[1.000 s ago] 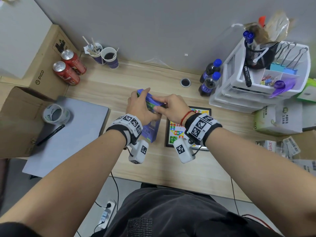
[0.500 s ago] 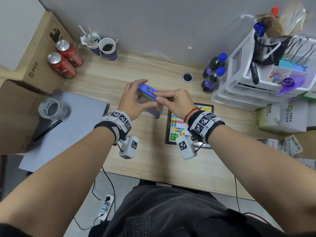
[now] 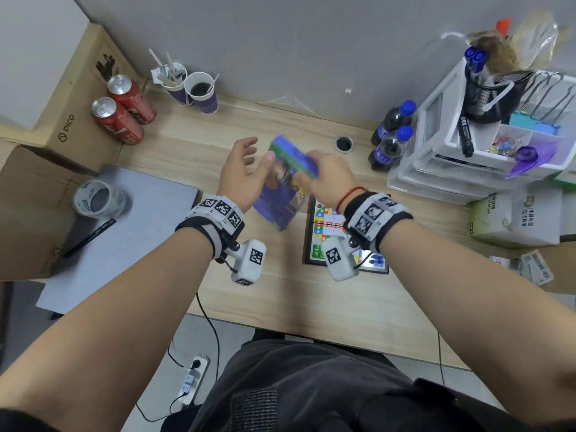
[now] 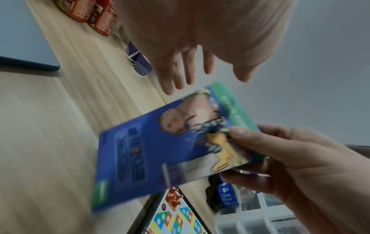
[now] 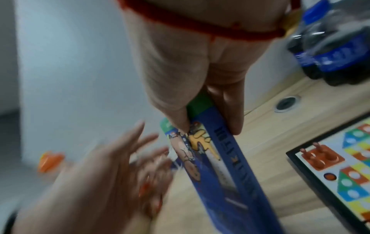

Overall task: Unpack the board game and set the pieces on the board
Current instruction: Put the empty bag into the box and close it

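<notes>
Blue game box [image 3: 282, 185] pinched in right hand [image 3: 327, 179], left hand [image 3: 238, 173] spread, empty, beside it.

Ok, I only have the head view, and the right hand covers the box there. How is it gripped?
Observer: In the left wrist view the right hand pinches the box near one corner, thumb on the printed front, fingers behind.
Operator: Is the left hand holding it too?
Observer: No. The left hand is open with its fingers spread, and none curl round the box.
Operator: Any pieces on the board?
Observer: Yes. The right wrist view shows orange pegs standing in the orange corner of the board.
</notes>
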